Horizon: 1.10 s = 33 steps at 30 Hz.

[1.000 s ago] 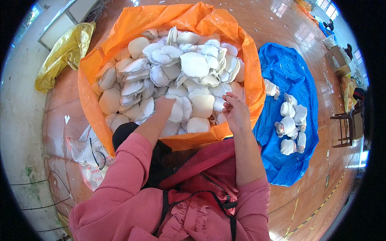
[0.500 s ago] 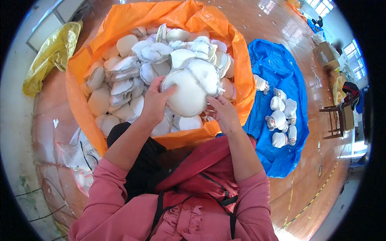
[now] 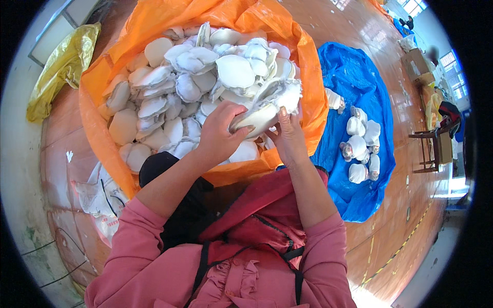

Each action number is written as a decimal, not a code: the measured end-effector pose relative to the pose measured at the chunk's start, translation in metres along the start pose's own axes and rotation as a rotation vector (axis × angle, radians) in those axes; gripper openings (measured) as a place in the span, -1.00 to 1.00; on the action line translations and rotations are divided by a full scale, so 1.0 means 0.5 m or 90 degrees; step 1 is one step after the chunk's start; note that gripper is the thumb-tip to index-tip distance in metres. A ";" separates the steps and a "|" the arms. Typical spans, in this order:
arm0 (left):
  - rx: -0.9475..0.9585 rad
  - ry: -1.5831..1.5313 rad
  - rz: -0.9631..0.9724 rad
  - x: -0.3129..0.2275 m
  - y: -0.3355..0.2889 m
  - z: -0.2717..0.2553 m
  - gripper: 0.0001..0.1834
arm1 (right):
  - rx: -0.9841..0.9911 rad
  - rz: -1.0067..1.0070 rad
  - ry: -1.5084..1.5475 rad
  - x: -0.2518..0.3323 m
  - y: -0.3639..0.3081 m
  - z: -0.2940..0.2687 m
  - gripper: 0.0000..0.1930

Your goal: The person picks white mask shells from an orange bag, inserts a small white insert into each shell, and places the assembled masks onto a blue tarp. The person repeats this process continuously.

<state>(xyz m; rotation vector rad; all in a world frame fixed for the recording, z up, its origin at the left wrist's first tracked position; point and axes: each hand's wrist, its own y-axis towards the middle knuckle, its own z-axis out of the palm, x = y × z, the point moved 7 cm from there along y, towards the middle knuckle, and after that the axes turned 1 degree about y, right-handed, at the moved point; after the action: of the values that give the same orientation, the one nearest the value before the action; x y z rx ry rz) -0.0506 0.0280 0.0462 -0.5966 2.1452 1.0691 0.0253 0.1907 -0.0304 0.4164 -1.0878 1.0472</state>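
Both my hands hold a white, rounded fabric piece (image 3: 260,117) with a fuzzy grey edge, tilted above the near right part of a large orange bag. My left hand (image 3: 218,132) pinches its left end between thumb and fingers. On the right end, my right hand (image 3: 288,136) grips with the thumb in front and the fingers partly hidden behind. Beneath and beyond lies a heap of similar white pieces (image 3: 191,60), filling the open orange bag (image 3: 97,120). I cannot tell exactly what the pieces are.
On the right, a blue sheet or bag (image 3: 354,66) carries several rolled white bundles (image 3: 355,146). A yellow bag (image 3: 64,72) lies at the far left, and a white sack (image 3: 97,197) at the near left. A wooden chair (image 3: 436,146) stands at the right.
The fabric piece lay broad and flat toward me and is now tipped and folded, its fuzzy edge facing up. Both hands have shifted slightly right.
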 end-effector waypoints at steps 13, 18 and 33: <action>-0.004 0.111 0.242 -0.048 -0.015 0.014 -0.60 | 0.077 0.107 0.120 0.002 -0.018 0.027 -0.38; -0.015 0.110 0.249 -0.054 -0.013 0.011 -0.65 | 0.056 0.089 0.145 0.008 -0.017 0.022 -0.49; 0.055 0.137 0.308 -0.066 -0.020 0.035 -0.66 | 0.082 0.005 0.126 0.051 -0.031 0.041 -0.44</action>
<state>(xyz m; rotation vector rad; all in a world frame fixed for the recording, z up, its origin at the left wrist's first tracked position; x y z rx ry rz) -0.0156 0.0400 0.0572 -0.1528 2.5892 1.1933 0.0296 0.1807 0.0039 0.4020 -0.8493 1.1442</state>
